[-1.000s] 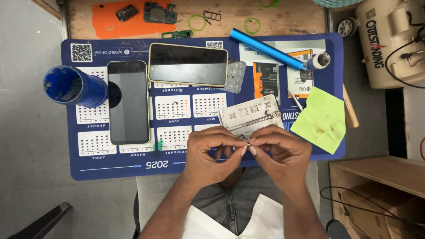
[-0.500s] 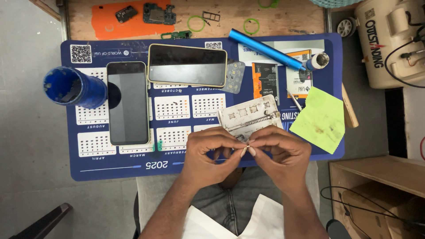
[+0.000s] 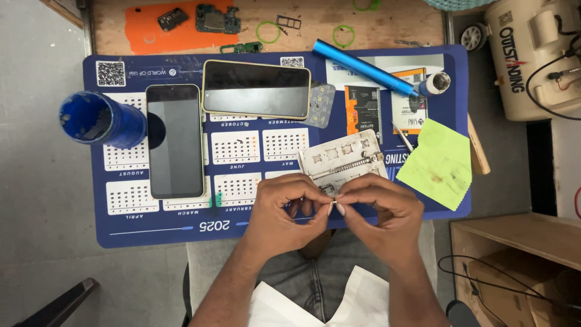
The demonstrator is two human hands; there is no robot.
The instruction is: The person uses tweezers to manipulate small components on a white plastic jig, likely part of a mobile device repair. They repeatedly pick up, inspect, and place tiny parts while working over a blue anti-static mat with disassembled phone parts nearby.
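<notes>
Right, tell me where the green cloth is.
In the head view the green cloth lies at the mat's right end, just right of the white tray and above the right hand.

A wooden counter (image 3: 393, 24) carries a dark blue calendar mat (image 3: 157, 227) that covers most of it. On the mat lie two phones: one upright (image 3: 175, 140), one lying crosswise (image 3: 256, 89) just beside it. A blue cup (image 3: 100, 119) sits at the mat's left edge. A blue tube (image 3: 363, 68), a white parts tray (image 3: 345, 160) and a green cloth (image 3: 437, 163) lie towards the right. An orange pad (image 3: 181, 30) with small circuit boards rests on the bare wood behind the mat.
</notes>
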